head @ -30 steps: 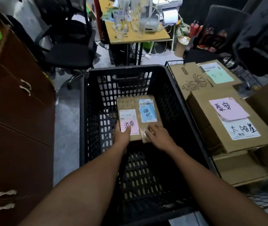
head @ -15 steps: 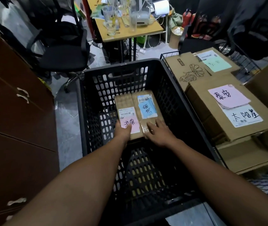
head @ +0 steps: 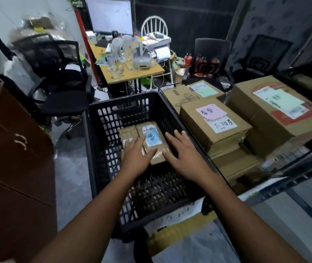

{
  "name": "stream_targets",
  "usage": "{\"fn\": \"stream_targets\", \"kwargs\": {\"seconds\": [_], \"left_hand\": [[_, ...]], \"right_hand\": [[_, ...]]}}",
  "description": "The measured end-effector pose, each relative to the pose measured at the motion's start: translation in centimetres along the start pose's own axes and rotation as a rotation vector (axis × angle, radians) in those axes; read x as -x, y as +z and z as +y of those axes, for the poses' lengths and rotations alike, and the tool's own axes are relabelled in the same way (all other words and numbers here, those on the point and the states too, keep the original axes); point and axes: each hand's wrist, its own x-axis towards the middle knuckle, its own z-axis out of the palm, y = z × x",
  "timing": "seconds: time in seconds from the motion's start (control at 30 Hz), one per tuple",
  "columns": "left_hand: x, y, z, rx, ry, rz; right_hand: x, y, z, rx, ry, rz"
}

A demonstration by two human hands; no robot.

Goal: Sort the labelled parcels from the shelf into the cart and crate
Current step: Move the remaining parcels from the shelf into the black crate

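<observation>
blue-labelled parcel (head: 152, 141) and second parcel (head: 127, 132) lie side by side in black crate (head: 94, 141). your left hand (head: 135, 156) and right hand (head: 184, 154) are over them, fingers spread, holding nothing. likely light, stiff; grip the long edges.

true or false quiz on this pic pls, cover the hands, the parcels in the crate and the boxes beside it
1. The small cardboard parcel with the blue label lies beside a second small cardboard parcel inside the black perforated plastic crate. True.
2. The right hand grips the blue-labelled parcel. False: its fingers are spread and hold nothing.
3. The large cardboard box with the pink note sits outside the crate, on its right. True.
4. The left hand is clenched in a fist. False: its fingers are straight, over the second parcel.
</observation>
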Motion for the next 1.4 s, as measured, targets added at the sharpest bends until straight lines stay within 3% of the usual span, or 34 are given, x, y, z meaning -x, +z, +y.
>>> {"fn": "stream_targets", "kwargs": {"seconds": [0.23,0.57,0.83,1.07,1.4], "left_hand": [[11.0,0.0,5.4,-0.138,0.197,-0.037],[23.5,8.6,15.2,-0.24,0.495,-0.214],[29.3,16.4,23.0,-0.175,0.747,-0.407],[31.4,22.7,29.0,-0.074,0.785,-0.55],[26.7,34.0,36.0,0.092,0.573,-0.707]], "right_hand": [[13.7,-2.9,1.8,0.029,0.067,0.112],[33.7,-6.0,8.3,0.018,0.446,0.394],[45.6,-8.3,13.0,-0.059,0.69,0.608],[49.3,-9.9,17.1,-0.092,0.799,0.706],[49.3,-15.6,25.5,-0.061,0.921,0.646]]}}
